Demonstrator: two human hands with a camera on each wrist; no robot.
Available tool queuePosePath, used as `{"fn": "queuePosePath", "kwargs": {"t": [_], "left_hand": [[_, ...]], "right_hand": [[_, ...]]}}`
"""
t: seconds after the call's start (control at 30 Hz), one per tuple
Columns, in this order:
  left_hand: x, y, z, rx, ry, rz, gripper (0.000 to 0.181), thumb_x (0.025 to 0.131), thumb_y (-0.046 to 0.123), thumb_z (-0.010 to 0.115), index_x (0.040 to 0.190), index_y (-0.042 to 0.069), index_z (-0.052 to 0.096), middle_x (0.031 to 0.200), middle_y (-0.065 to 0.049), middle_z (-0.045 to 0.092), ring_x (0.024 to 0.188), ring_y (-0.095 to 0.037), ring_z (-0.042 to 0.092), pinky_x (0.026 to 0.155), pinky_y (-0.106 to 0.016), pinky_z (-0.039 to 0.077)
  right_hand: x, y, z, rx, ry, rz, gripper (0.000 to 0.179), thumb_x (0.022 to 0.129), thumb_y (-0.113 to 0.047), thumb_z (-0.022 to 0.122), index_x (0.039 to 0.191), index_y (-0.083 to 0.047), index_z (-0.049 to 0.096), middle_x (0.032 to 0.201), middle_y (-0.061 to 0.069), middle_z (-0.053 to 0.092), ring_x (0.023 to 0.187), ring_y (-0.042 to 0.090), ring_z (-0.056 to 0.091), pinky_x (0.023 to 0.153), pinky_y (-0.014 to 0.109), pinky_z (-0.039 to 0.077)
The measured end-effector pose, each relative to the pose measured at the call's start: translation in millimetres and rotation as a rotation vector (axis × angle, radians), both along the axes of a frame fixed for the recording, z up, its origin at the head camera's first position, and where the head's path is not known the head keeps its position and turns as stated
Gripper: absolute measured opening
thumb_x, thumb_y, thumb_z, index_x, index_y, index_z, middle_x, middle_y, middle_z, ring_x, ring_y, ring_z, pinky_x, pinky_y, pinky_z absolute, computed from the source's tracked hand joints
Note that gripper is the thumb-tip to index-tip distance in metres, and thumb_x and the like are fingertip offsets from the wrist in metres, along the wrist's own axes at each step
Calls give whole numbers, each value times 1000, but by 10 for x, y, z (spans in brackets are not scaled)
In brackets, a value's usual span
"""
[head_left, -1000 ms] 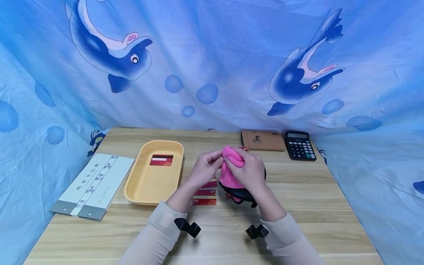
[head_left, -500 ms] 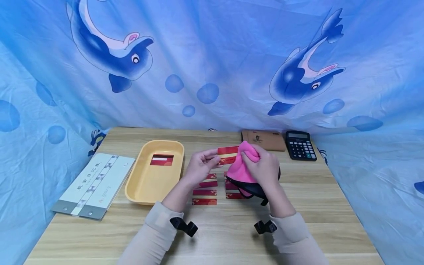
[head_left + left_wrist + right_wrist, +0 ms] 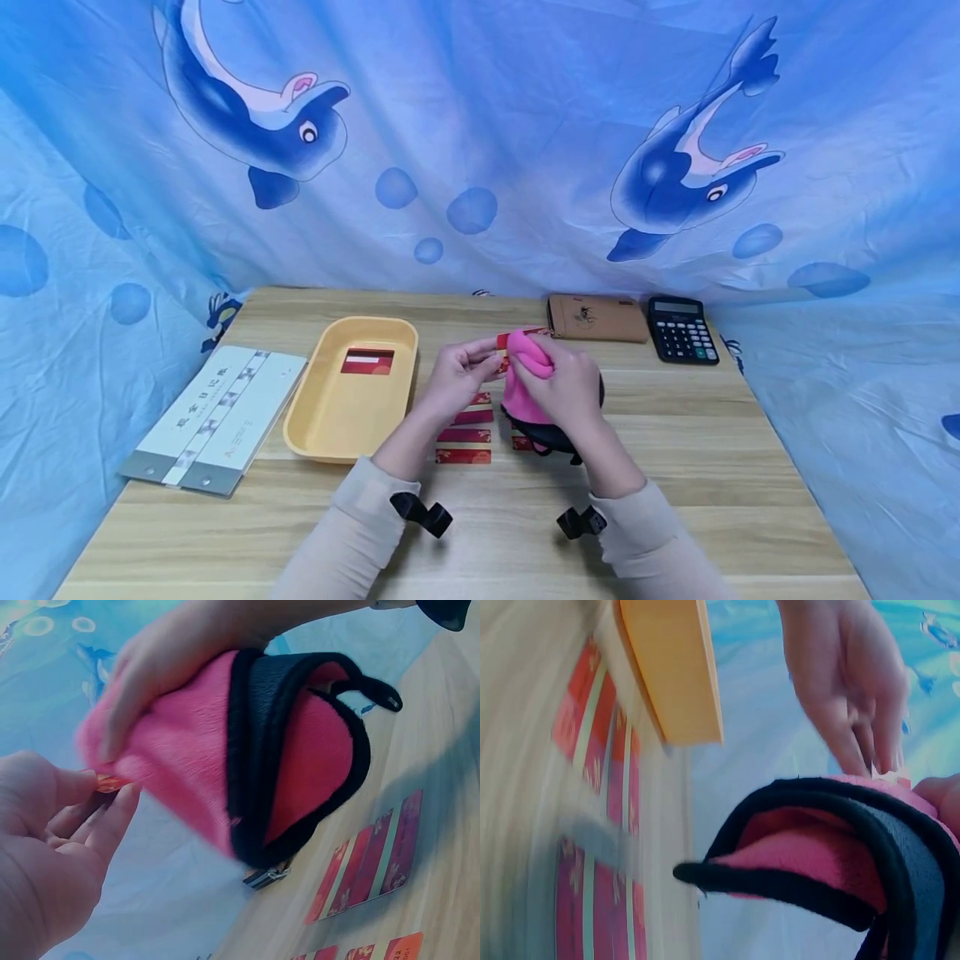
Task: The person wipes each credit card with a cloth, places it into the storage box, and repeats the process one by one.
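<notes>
Head view: pink cloth point(image 3: 523, 402) partly hides held card point(image 3: 502, 342); wallet point(image 3: 600, 319), calculator point(image 3: 682, 331) beyond.

Your head view is bright and even, soft shadows falling on the worktop point(image 3: 750, 483) beside your sleeves point(image 3: 360, 525). Your wrist views are dimmer and hazier; the right one blurs the cards point(image 3: 604, 716), their print probably unreadable to you.

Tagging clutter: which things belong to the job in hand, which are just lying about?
In the job:
left hand, pinching a red card
right hand, gripping the pink cloth
other red cards, probably
yellow tray and the card inside, probably

Apparently just lying about:
notebook
brown wallet
calculator
</notes>
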State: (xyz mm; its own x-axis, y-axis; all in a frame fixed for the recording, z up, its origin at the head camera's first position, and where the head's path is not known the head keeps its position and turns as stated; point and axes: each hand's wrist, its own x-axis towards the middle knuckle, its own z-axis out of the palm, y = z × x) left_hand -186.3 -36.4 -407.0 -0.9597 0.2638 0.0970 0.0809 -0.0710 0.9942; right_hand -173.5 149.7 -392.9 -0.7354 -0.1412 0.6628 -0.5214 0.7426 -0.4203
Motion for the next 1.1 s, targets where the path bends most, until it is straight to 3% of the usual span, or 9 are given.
{"fn": "queuePosePath", "kwargs": {"t": [0.17,0.33,0.53,0.73,0.87,1.0,1.1], "left_hand": [[-37,-8,13,36,-69,87,38,102,4,58,140,-4,56,127,-22,67,105,-29,71,90,-32,59],[-72,-77,38,75,-137,170,42,102,6,59,143,-4,53,132,-25,63,100,-30,73,90,-32,58],[-97,-119,51,81,-156,238,42,103,6,57,144,-1,52,133,-22,62,87,-20,75,87,-26,58],[-134,-123,62,107,-138,335,39,105,6,53,143,-3,52,127,-21,61,89,-24,74,83,-26,60],[-149,-111,74,98,-114,345,39,106,5,50,144,1,53,120,-19,62,98,-28,71,85,-30,61],[-143,-105,66,71,-95,321,46,108,6,45,153,5,42,136,-16,57,119,-28,61,103,-39,52],[-124,-108,53,49,-96,283,56,106,13,53,158,9,33,144,-13,52,129,-25,53,113,-41,42]], "right_hand": [[34,-49,11,-37,-77,95,34,84,-26,83,110,-8,75,84,8,74,65,21,66,54,34,52],[63,64,7,-103,-164,142,38,86,-24,82,120,-8,73,91,8,75,70,17,66,57,31,55],[89,268,48,-238,-168,156,40,85,-17,83,122,-8,73,90,8,75,71,15,67,59,27,56],[90,460,73,-314,-154,96,37,85,-13,82,120,-8,73,91,11,74,69,16,66,59,18,54],[92,557,60,-340,-195,44,39,87,-16,81,124,-8,72,91,12,73,68,14,63,57,17,53],[99,619,39,-360,-211,29,40,87,-15,82,124,-7,71,91,13,72,68,12,61,56,16,51],[93,651,12,-364,-203,25,38,86,-13,82,122,-7,72,88,12,71,66,12,60,55,16,51]]}}
